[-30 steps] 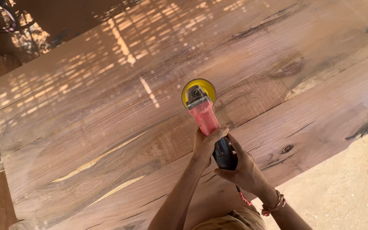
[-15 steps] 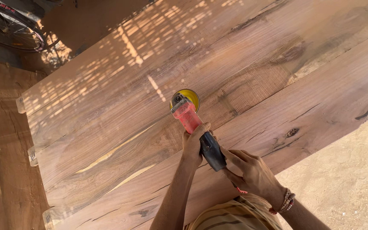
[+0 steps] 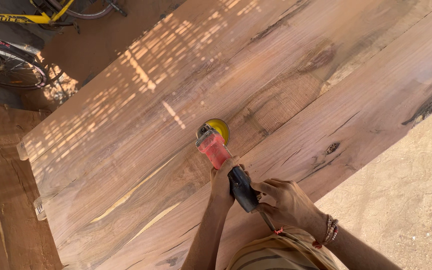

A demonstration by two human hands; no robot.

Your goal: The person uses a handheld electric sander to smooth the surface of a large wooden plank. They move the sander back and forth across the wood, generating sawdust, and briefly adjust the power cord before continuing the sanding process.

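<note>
Bicycle [image 3: 11,55] beyond planks [image 3: 296,90], sander [image 3: 218,145].

The grinder [image 3: 221,150] sits lower and further left on the planks [image 3: 276,100] than a second ago, its yellow disc [image 3: 218,130] now close to the seam between two boards. Both hands (left [image 3: 223,180], right [image 3: 288,202]) have slid along with it. The view has swung too: a bicycle [image 3: 11,55] now shows at far left.
</note>
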